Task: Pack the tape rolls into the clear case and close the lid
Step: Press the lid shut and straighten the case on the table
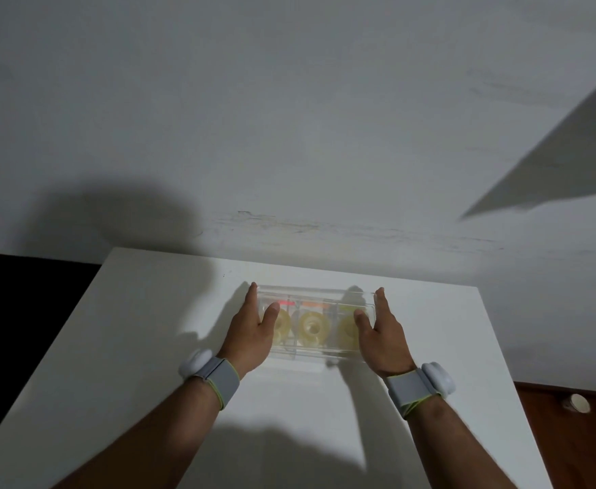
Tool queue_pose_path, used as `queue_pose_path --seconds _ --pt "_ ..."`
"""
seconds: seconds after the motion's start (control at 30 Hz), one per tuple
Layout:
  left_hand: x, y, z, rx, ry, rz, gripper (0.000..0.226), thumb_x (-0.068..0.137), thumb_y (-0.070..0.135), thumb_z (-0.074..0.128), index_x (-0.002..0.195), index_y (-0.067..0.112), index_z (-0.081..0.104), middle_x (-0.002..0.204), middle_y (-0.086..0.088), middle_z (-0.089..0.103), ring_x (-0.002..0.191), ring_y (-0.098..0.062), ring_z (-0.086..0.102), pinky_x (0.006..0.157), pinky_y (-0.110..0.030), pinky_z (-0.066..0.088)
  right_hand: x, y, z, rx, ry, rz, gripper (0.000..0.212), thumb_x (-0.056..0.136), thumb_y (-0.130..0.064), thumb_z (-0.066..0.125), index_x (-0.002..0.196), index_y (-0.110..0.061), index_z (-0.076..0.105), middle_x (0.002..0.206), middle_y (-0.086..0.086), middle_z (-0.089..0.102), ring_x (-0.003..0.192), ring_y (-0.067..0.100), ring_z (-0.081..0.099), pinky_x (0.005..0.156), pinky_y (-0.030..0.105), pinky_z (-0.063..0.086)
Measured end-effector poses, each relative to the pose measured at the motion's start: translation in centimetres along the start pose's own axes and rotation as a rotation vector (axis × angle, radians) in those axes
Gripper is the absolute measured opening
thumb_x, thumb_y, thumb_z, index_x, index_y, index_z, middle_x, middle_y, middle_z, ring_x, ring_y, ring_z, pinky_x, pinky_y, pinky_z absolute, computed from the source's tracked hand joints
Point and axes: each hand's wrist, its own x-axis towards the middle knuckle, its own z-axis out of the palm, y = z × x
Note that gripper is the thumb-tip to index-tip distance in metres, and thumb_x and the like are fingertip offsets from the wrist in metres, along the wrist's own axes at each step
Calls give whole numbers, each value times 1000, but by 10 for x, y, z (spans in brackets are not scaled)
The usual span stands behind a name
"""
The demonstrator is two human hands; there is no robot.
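On the white table (pixel 113 347), our left hand (pixel 250 333) lies open, fingers flat against the left end of the clear case (pixel 316 294), thumb on its lid. Three yellowish tape rolls (pixel 311 329) sit inside in a row. Our right hand (pixel 383 335) presses open against the right end.

Both hands (pixel 250 333) (pixel 383 335) flank the clear case (pixel 316 294).

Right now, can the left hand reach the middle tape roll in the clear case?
Probably not directly: the left hand flanks the clear case, and its lid seems to cover the middle tape roll.
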Motion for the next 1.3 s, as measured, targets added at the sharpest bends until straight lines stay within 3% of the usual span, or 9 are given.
queue_pose_path --seconds 0.23,0.77,1.3 --pt "3 2 4 6 -20 -25 66 105 37 46 160 17 15 165 -4 23 150 -19 26 106 -18 17 2 -3 -3 -35 -25 45 64 100 -24 46 153 -10 13 146 19 45 132 33 42 99 28 30" --pt "5 2 5 -8 -35 -58 64 104 35 48 159 17 19 165 -3 25 150 -19 26 106 -19 19 7 7 3 -62 -45 90 63 100 -24 45 152 -5 16 153 18 35 138 33 36 105 30 28" --pt "5 8 5 8 -23 -57 61 103 33 50 156 16 27 161 -5 33 147 -22 33 108 -26 26 12 17 4 -7 -71 140 62 98 -24 48 151 -5 22 151 17 39 139 32 36 107 33 29"
